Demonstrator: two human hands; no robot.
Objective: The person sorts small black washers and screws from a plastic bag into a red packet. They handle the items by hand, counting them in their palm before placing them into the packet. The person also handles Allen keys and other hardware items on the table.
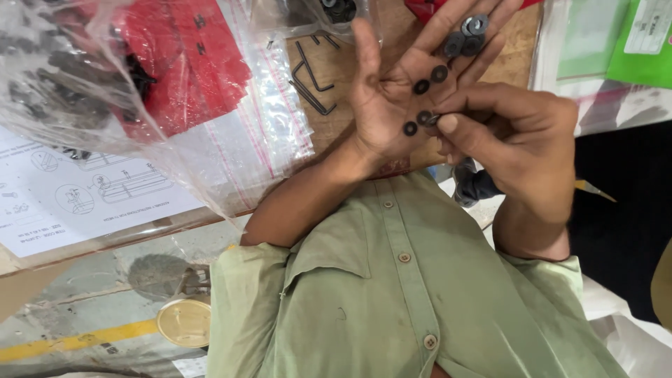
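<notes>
— Well, what fills the frame most?

— The olive-green shirt (399, 280) across the lower half, with both bare forearms rising from it toward the top centre. At the upper left lies a big clear plastic bag (140, 91) with red parts and dark hardware inside, crumpled over a white instruction sheet (63, 203) printed with line drawings, at the left edge.

— And the hands?

— The left hand (406, 84) is held flat, palm up and fingers spread toward the top of the frame, so its grasp is fully open. Small black washers (439, 73) lie loose on the palm and along the fingers. The right hand (514, 140) comes in from the right, curled, with thumb and forefinger pinched on one washer (431, 120) at the heel of the left palm.

— Anything under them?

— A brown board (336, 84), with black hex keys (311, 80) lying just left of the open hand.

— Packages elsewhere?

— A green packet (647, 59) with a white label in the upper right corner, beside clear sleeves. A round brass-coloured lid (183, 322) sits low at the left on the grey floor, above a yellow stripe (77, 341).
</notes>
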